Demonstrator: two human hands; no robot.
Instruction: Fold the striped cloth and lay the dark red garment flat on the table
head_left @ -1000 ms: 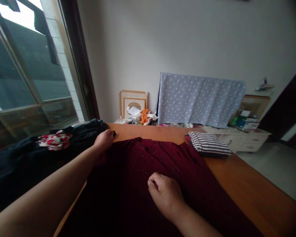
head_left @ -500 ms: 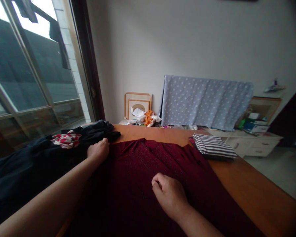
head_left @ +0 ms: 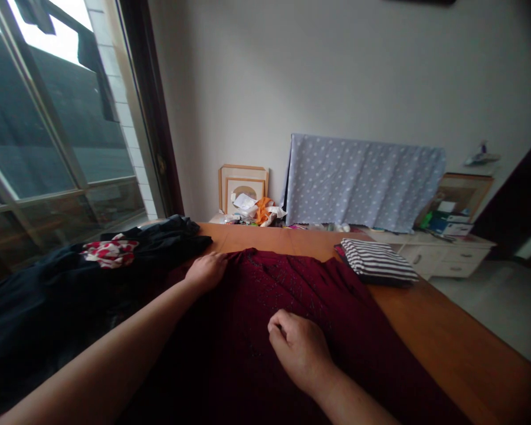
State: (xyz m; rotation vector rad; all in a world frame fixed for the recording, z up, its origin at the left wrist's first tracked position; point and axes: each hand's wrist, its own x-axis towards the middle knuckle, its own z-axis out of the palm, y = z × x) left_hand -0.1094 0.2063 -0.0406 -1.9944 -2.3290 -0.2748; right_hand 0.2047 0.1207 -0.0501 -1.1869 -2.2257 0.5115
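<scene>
A dark maroon top (head_left: 243,330) with a beaded pattern on its front lies spread over the wooden table (head_left: 442,330). My left hand (head_left: 207,271) rests flat at its upper left corner, fingers stretched out over the cloth. Lower down, on the front of the top, is my right hand (head_left: 298,342), its fingers curled in and the thumb close to the forefinger. Whether any cloth is inside that grip is hidden. Small creases run along the top's upper edge, between the two shoulders.
Dark clothes (head_left: 39,301) are heaped at the left, with a red-and-white patterned cloth (head_left: 110,251) on them. A folded striped garment (head_left: 376,260) lies on a small pile at the right. Behind the table hangs a grey dotted cloth (head_left: 363,183); a white cabinet (head_left: 451,257) stands beyond.
My left hand has moved right, from the top's left edge onto its corner, and its fingers have gone from closed to laid out flat. The right hand stays curled in about the same place.
</scene>
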